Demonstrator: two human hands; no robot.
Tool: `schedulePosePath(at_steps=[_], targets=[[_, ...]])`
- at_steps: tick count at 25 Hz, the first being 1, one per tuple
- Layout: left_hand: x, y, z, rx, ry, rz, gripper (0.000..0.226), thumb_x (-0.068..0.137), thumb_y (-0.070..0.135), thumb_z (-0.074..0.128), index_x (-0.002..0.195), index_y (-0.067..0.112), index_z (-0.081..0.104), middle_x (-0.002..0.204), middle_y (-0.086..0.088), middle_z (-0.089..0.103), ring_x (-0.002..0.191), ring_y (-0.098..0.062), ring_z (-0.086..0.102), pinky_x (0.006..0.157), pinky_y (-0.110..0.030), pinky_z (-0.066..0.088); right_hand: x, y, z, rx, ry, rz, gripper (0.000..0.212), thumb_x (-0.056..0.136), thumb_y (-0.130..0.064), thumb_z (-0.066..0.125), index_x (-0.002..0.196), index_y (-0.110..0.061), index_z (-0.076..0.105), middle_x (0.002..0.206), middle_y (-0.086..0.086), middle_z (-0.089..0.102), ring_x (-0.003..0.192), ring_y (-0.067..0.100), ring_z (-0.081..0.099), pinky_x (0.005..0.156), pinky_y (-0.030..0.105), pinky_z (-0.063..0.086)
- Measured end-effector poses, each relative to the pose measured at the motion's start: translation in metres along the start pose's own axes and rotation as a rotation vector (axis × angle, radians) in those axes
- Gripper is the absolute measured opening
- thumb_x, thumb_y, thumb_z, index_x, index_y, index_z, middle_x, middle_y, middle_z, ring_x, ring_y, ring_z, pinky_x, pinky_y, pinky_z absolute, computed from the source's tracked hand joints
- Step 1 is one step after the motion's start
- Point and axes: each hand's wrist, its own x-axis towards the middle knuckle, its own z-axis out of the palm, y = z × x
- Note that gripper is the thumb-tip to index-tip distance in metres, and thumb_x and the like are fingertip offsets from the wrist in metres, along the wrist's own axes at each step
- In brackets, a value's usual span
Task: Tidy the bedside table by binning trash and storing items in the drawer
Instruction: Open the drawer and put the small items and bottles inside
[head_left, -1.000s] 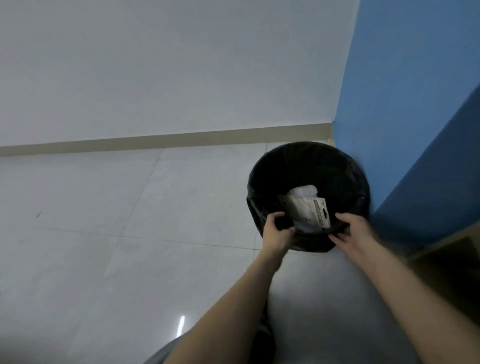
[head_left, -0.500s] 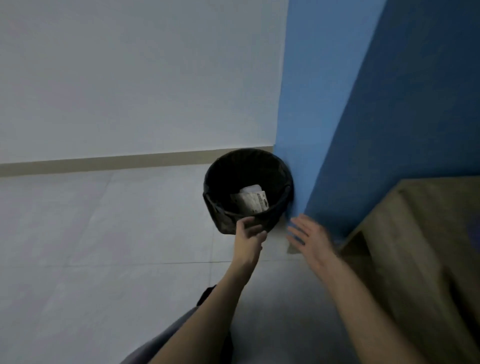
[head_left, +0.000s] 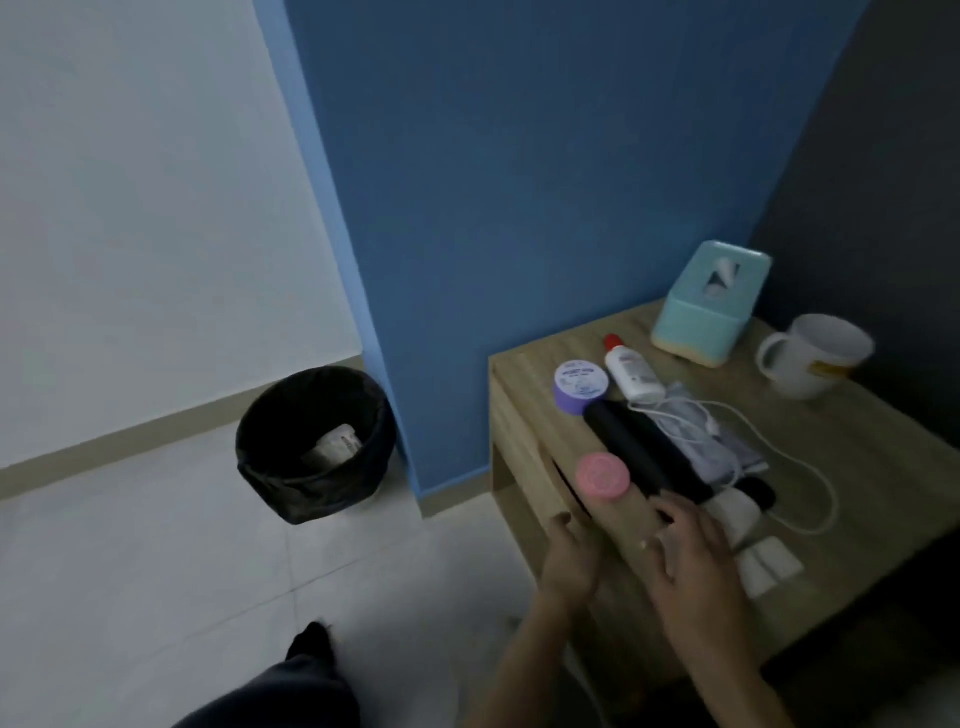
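The wooden bedside table (head_left: 841, 525) stands at the right against the blue wall. On its top lie a purple jar (head_left: 580, 387), a white bottle with a red cap (head_left: 631, 371), a long black object (head_left: 647, 452), a pink round lid (head_left: 602, 476), white cables (head_left: 810, 467) and small white pieces (head_left: 769, 566). My left hand (head_left: 569, 558) rests at the table's front face by the drawer (head_left: 524, 447), fingers apart. My right hand (head_left: 693, 545) hovers over the table's front edge, fingers spread, holding nothing. The black bin (head_left: 311, 441) sits on the floor to the left with paper trash inside.
A teal tissue box (head_left: 711, 301) and a white mug (head_left: 813, 356) stand at the back of the table. A dark wall closes the right side. White tiled floor (head_left: 156, 571) spreads to the left. My knee (head_left: 291, 691) shows at the bottom.
Both hands have left the bin and come to the bedside table. My view has swung right, from the bin to the table top.
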Motion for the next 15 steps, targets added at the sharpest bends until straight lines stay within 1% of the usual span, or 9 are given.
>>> schedulePosePath(at_steps=[1,3,4,5,7,10,12,14,15], targets=[[-0.004,-0.008,0.017,-0.008,-0.014,-0.008,0.041,0.096,0.016,0.046,0.132,0.011,0.028,0.131,-0.007,0.044,0.122,-0.029,0.048,0.104,-0.04,0.042,-0.01,0.012,-0.007,-0.11,-0.037,0.01,0.038,0.084,-0.025,0.053,0.112,0.0,0.062,0.12,0.021,0.061,0.109,0.039,0.058,0.087,0.046,0.049],[-0.007,-0.018,0.041,-0.085,0.013,-0.029,0.039,0.097,0.021,0.044,0.132,0.012,0.027,0.133,-0.011,0.046,0.118,-0.029,0.05,0.103,-0.044,0.043,-0.022,0.029,-0.01,-0.26,-0.123,0.008,0.065,0.093,-0.049,0.025,0.113,-0.001,0.063,0.124,0.021,0.061,0.115,0.039,0.057,0.089,0.046,0.049],[-0.006,-0.02,0.046,-0.104,0.039,-0.049,0.039,0.096,0.024,0.044,0.13,0.014,0.029,0.132,-0.013,0.047,0.116,-0.03,0.052,0.102,-0.047,0.045,-0.025,0.035,-0.009,-0.298,-0.156,-0.007,0.074,0.093,-0.053,0.012,0.113,-0.003,0.064,0.126,0.02,0.061,0.118,0.037,0.055,0.092,0.044,0.046],[0.002,-0.023,0.047,-0.12,0.061,-0.068,0.036,0.095,0.027,0.043,0.128,0.015,0.033,0.131,-0.014,0.049,0.115,-0.031,0.053,0.101,-0.049,0.045,-0.024,0.038,-0.01,-0.332,-0.183,-0.021,0.079,0.092,-0.053,0.006,0.113,-0.005,0.065,0.128,0.019,0.06,0.12,0.035,0.053,0.095,0.043,0.041],[0.012,-0.021,0.042,-0.141,0.074,-0.117,0.033,0.096,0.032,0.042,0.124,0.014,0.04,0.129,-0.015,0.053,0.115,-0.032,0.054,0.101,-0.048,0.045,-0.024,0.042,-0.011,-0.372,-0.198,-0.062,0.078,0.092,-0.052,0.005,0.114,-0.008,0.066,0.13,0.018,0.059,0.123,0.033,0.05,0.095,0.041,0.033],[0.02,-0.002,0.033,-0.216,0.092,-0.181,0.049,0.091,0.049,0.047,0.123,0.011,0.043,0.126,-0.013,0.055,0.113,-0.031,0.055,0.096,-0.045,0.048,-0.028,0.045,-0.008,-0.389,-0.173,-0.088,0.072,0.093,-0.052,0.012,0.113,-0.009,0.067,0.129,0.017,0.06,0.124,0.028,0.044,0.092,0.042,0.035],[0.028,0.01,0.027,-0.275,0.112,-0.197,0.056,0.091,0.051,0.047,0.125,0.007,0.041,0.125,-0.013,0.054,0.11,-0.028,0.055,0.084,-0.039,0.053,-0.026,0.049,-0.003,-0.365,-0.155,-0.078,0.07,0.092,-0.051,0.014,0.111,-0.01,0.068,0.128,0.016,0.061,0.123,0.027,0.045,0.089,0.043,0.038],[0.033,0.015,0.021,-0.317,0.12,-0.189,0.05,0.094,0.046,0.043,0.13,0.012,0.037,0.12,-0.012,0.051,0.103,-0.026,0.053,0.066,-0.029,0.05,-0.025,0.049,0.0,-0.352,-0.104,-0.085,0.071,0.091,-0.051,0.014,0.11,-0.012,0.069,0.127,0.015,0.062,0.122,0.026,0.046,0.088,0.043,0.039],[0.034,0.015,0.018,-0.323,0.129,-0.184,0.048,0.096,0.044,0.041,0.133,0.014,0.035,0.118,-0.011,0.05,0.101,-0.026,0.052,0.062,-0.027,0.048,-0.023,0.048,0.002,-0.359,-0.082,-0.089,0.071,0.091,-0.051,0.013,0.111,-0.012,0.069,0.128,0.015,0.062,0.123,0.026,0.045,0.088,0.043,0.039]])
